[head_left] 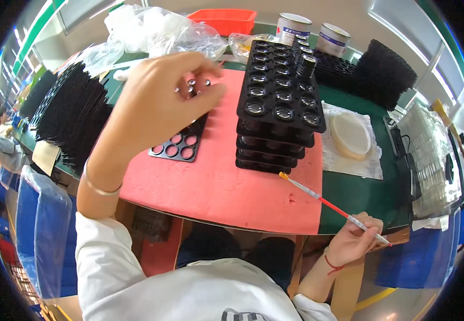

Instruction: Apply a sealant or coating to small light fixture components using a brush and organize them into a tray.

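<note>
Left hand (160, 91): forearm rising from the lower left, wrist bending, back of the hand facing up; the hand is hovering above the tray (199, 142) and covering much of it. Grip: fingers curling toward the thumb but standing apart, leaving a moderate gap; the hand is holding nothing visible. Small shiny parts (191, 83) are showing through the gap. A bangle (103, 191) is circling the wrist.

Right hand (358, 238): forearm reaching in from the lower right, resting position low, near the table's front edge. Grip: narrow, fingers and thumb closing around the brush (325, 202). The brush is slanting up and leftward, its bristles (284, 175) lying just beside the foot of the stack (269, 115); whether they are touching it, cannot tell. A red cord (335, 269) is circling the wrist.

Tray: black, lying on the pink mat (226, 198), its near holes showing pink.

Stack: black trays, standing on the mat right of the tray; the top one is carrying rows of lenses (256, 92), with black cylinders (306, 67) rising along its right side.

Dish (351, 134): round, pale, sitting on paper (368, 168), right of the stack.

Cans (294, 29): two, standing behind the stack.
</note>
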A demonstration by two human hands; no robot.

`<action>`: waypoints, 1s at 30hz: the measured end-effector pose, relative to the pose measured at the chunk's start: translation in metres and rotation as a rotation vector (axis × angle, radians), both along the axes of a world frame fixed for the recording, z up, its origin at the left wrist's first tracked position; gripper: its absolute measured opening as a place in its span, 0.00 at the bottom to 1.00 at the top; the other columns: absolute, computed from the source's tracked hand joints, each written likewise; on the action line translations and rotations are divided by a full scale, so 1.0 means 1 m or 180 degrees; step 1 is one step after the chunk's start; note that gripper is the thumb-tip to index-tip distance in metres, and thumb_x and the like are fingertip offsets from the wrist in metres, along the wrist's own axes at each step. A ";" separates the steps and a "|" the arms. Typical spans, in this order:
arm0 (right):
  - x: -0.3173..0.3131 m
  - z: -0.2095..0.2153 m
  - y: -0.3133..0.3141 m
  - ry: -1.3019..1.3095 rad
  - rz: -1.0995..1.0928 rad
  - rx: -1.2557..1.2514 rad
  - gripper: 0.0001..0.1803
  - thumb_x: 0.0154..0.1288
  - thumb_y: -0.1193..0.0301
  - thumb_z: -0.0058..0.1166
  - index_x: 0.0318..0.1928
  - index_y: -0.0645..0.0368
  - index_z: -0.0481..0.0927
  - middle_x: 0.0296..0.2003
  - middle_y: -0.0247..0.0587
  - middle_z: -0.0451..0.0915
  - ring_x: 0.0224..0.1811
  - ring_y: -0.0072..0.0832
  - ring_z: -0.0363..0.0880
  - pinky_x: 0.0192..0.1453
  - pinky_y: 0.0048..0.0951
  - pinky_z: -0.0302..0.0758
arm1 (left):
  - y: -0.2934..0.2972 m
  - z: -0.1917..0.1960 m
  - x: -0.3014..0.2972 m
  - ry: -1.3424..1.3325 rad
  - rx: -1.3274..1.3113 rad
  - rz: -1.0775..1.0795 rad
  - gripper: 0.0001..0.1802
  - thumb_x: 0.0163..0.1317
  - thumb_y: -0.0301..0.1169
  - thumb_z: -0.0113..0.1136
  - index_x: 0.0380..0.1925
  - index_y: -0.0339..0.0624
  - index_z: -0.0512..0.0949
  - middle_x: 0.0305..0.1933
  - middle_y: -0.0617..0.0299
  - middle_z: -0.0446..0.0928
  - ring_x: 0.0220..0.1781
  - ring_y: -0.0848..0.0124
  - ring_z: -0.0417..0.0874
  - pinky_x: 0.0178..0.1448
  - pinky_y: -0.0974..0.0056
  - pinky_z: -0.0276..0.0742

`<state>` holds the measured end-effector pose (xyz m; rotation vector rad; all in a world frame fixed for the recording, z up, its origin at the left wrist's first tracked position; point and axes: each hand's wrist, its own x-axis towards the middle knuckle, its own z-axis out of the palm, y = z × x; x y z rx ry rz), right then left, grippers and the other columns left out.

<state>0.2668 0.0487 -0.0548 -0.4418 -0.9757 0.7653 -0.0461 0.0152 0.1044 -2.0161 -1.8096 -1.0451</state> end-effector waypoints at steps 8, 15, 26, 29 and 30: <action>0.000 0.003 0.000 -0.0188 0.0155 0.0092 0.15 0.64 0.62 0.45 0.27 0.59 0.66 0.16 0.36 0.65 0.16 0.23 0.63 0.20 0.20 0.57 | 0.095 0.018 0.041 0.0890 0.0045 -0.0195 0.25 0.46 0.49 0.62 0.31 0.35 0.77 0.28 0.54 0.76 0.35 0.59 0.77 0.39 0.61 0.72; 0.007 0.010 -0.002 -0.0120 0.0582 -0.0056 0.12 0.66 0.63 0.42 0.29 0.57 0.66 0.19 0.34 0.65 0.22 0.20 0.61 0.27 0.21 0.59 | 0.095 0.022 0.050 0.0686 0.0456 -0.0504 0.18 0.43 0.41 0.59 0.31 0.38 0.78 0.29 0.52 0.78 0.32 0.56 0.79 0.38 0.57 0.74; 0.052 0.032 0.042 -0.1032 -0.1496 -0.0102 0.12 0.68 0.68 0.38 0.32 0.63 0.70 0.28 0.38 0.71 0.28 0.20 0.70 0.34 0.21 0.68 | -0.025 -0.081 0.064 0.0231 -0.0357 -0.2445 0.16 0.37 0.22 0.62 0.32 0.37 0.74 0.32 0.58 0.77 0.32 0.64 0.80 0.36 0.66 0.78; 0.040 0.037 0.050 -0.1613 -0.1487 -0.0202 0.09 0.67 0.71 0.42 0.35 0.66 0.72 0.30 0.38 0.74 0.31 0.20 0.74 0.38 0.19 0.71 | -0.020 -0.107 0.054 -0.0195 -0.0884 -0.2199 0.20 0.35 0.22 0.64 0.34 0.41 0.75 0.36 0.61 0.77 0.34 0.65 0.79 0.38 0.65 0.77; 0.037 0.037 0.055 -0.1735 -0.1447 -0.0179 0.09 0.66 0.72 0.43 0.35 0.66 0.72 0.30 0.38 0.74 0.31 0.20 0.74 0.39 0.19 0.71 | -0.018 -0.108 0.053 -0.0208 -0.0875 -0.2215 0.20 0.35 0.22 0.64 0.34 0.41 0.75 0.36 0.61 0.77 0.34 0.65 0.79 0.38 0.65 0.77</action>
